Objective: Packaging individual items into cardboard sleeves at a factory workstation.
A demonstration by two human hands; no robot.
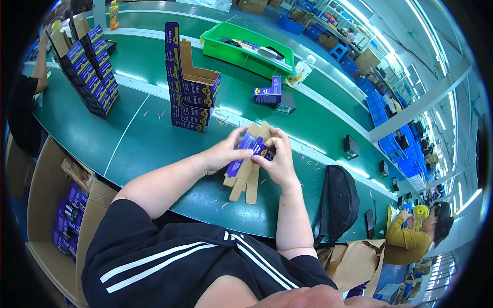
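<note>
Item in hand: a part-folded carton (245, 168), printed purple on some panels and bare brown on others.
Location: in front of the torso, above the near half of the green table (146, 149); whether its low flaps touch the tabletop cannot be told.
Relation to hands: the carton lies between the two, the left hand (225, 152) on its left edge and the right hand (280, 159) on its right edge. Both are in contact, so neither is nearer.
Left hand: gripping; thumb laid across the purple face, fingers passing behind the far part.
Right hand: gripping; thumb and forefinger pinch the right side near the upper end, the remaining fingers curled beyond.
Long axis: runs away from the body, slanted, with the far end farther right than the near end.
Pointing: two long brown flaps reach back toward the person; shorter brown flaps stand at the far end, beyond the fingers.
Ahead-left: a stack of purple boxes (197, 102) upright on the table, apart from the left hand.
Ahead-right: a small purple box (267, 94) beside a black block (285, 102); behind them, a green tray (231, 60).
Right: a black bag (341, 203) on the table, clear of the right forearm.
</note>
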